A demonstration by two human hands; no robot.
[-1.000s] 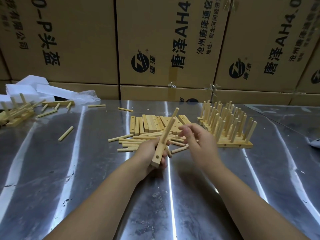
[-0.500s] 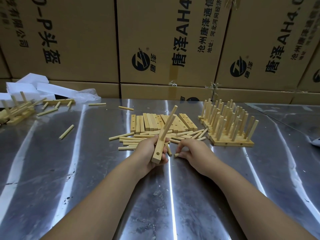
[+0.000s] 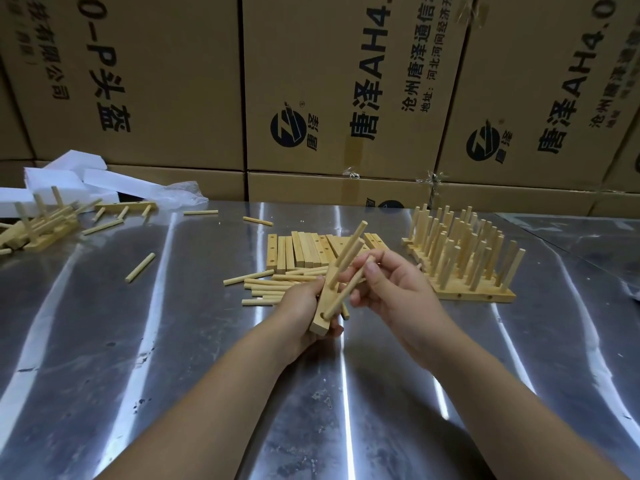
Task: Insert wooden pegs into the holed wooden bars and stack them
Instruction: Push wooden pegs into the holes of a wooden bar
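My left hand (image 3: 302, 308) grips a holed wooden bar (image 3: 321, 315), tilted with its near end low, above the table. Two pegs stand in its far holes, the longest (image 3: 350, 247) pointing up and right. My right hand (image 3: 394, 287) pinches another peg (image 3: 348, 289) whose lower tip sits at the bar's nearest hole. Behind the hands lie loose pegs (image 3: 263, 285) and a row of bare holed bars (image 3: 301, 252). To the right stands a stack of finished pegged bars (image 3: 462, 268).
The table is shiny metal (image 3: 173, 358). Stray pegs (image 3: 140, 267) lie at the left, with other pegged bars (image 3: 38, 226) and white foam pieces (image 3: 79, 176) at the far left. Cardboard boxes (image 3: 346, 98) wall the back edge.
My right hand went down to the loose pegs, took one, and rose with it to the bar's near hole. The left hand kept the bar almost still.
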